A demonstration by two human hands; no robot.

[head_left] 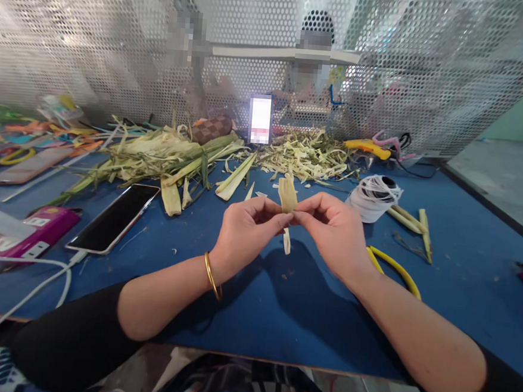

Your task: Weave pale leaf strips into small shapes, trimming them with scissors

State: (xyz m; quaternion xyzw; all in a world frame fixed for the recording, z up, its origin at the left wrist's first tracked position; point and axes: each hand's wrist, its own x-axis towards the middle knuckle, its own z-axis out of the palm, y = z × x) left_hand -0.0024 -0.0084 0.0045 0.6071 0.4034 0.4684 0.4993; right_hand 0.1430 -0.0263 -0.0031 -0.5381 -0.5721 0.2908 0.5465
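Observation:
Between my two hands, above the middle of the blue table, a pale yellow strip of dried husk or leaf (287,193) stands upright. My left hand (247,234) pinches its lower part from the left, thumb against fingers. From the other side my right hand (330,233) pinches the same spot, its fingertips touching those of the left. A narrow tail of the strip hangs below the fingertips. To the right of my right hand sits a spool of white string (375,198), and a yellow curved tube (395,271) lies by my right wrist.
Behind my hands lie a heap of long husk leaves (157,153) and a pile of shredded scraps (309,154). A plugged-in phone (116,219) and a purple power strip (35,234) are at left. Yellow-handled pliers (367,148) rest near the perforated metal screen (265,17).

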